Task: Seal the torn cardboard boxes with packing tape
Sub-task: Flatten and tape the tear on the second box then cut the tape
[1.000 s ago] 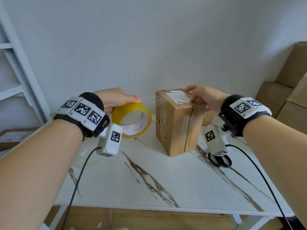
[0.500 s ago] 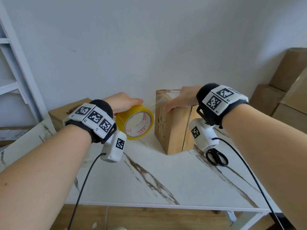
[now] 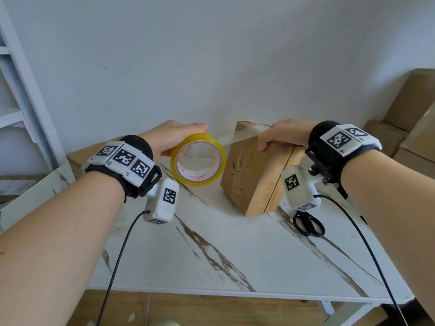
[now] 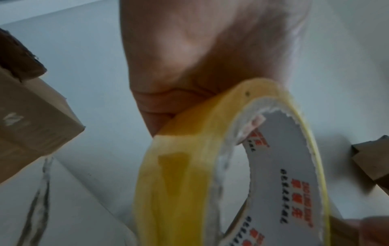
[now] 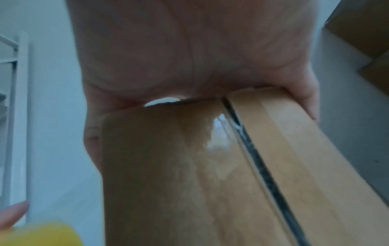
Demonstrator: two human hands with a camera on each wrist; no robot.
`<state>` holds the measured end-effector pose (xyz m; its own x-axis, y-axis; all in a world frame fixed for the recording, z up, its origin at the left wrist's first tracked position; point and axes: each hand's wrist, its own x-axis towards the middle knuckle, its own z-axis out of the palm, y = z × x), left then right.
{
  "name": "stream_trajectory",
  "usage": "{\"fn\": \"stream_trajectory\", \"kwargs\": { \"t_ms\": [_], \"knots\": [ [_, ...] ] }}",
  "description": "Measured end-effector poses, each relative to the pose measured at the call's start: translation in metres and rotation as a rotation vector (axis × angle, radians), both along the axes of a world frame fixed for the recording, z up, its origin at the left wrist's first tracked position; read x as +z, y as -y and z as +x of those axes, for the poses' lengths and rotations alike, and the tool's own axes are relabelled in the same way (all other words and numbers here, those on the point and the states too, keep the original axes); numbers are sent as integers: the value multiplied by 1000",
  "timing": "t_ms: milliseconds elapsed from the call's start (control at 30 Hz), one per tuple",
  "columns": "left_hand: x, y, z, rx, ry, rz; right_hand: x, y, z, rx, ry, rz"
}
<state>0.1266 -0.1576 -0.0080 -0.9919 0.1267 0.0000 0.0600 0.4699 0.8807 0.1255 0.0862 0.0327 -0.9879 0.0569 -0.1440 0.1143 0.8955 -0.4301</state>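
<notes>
Mid-wrap on one box. Left hand point(image 3: 174, 137) curled round the yellow tape roll point(image 3: 199, 161), fingers over the top rim, roll held up off the desk point(image 3: 235, 255) just left of the box point(image 3: 254, 170). Clear strip of tape point(image 3: 231, 137) stretched taut from the roll's top across to the box's upper edge. Right hand point(image 3: 284, 135) laid over the top of the box, thumb down the near face and fingers over the far edge, clasping it and pinning the tape end there. Box standing near the middle of the desk, toward the far side, one corner pointing nearward, a dark open seam running down its right near face. Glossy patches beside that seam in the right wrist view, probably tape already stuck down, though too blurred to be sure.

Next move, by the look of it: pull out more tape and carry the roll round or down the box, keeping tension so the strip lands flat over the seam, then press it smooth. Cutting to follow; scissors point(image 3: 308, 225) lying on the desk, just right of the box and nearer. More boxes point(image 3: 414, 114) stacked far right.
</notes>
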Motion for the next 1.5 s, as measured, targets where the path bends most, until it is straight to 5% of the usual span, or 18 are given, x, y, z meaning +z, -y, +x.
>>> {"fn": "stream_trajectory", "kwargs": {
  "t_ms": [367,567,1233,1500],
  "knots": [
    [11,-18,-6,-1,-58,41,-3,-19,2,-138,104,-361],
    [-1,3,-11,151,-76,-154,-18,-52,4,-337,89,-661],
    [-36,-16,-36,120,-52,-539,-38,-63,-2,-358,133,-847],
    [-50,-21,-41,76,-44,-563,-43,-69,-9,-349,149,-877]
  ]
}}
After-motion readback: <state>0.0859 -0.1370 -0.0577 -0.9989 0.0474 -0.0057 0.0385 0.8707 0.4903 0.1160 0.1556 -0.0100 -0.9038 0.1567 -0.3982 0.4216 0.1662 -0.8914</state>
